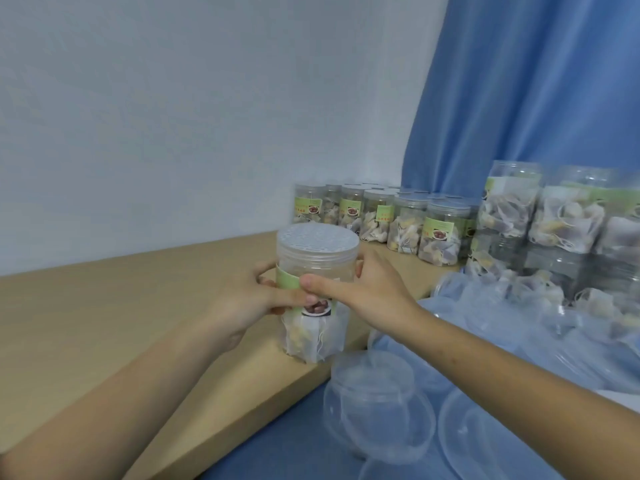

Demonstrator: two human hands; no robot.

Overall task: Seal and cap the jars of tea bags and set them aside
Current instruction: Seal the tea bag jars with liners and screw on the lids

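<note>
A: In the head view, what is being handled?

B: A clear plastic jar of tea bags point(317, 299) is being held upright in both hands, above the near edge of the wooden counter point(121, 306). A clear lid point(318, 241) is already sitting on it, with a white seal showing beneath. Whether the base is being rested on the counter or being held just clear of it cannot be told.

A: How are the hands being posed?

B: The left hand point(247, 306) is being wrapped around the labelled middle of the jar from the left, fingers closed on it. The right hand point(369, 289) is being closed on the jar from the right, thumb laid across the front label and fingers curled behind, just under the lid. Both forearms are being reached forward from the lower corners.

A: How is the step being done well, by judgement?

B: The jar is probably being readied for setting aside. The lid should be checked as being fully tightened and level, and the jar kept upright while it is being moved towards the capped jars point(391, 220) grouped at the back of the counter. It should be set down beside them without their being knocked. Loose lids point(377, 407) are lying nearby to the lower right.
</note>
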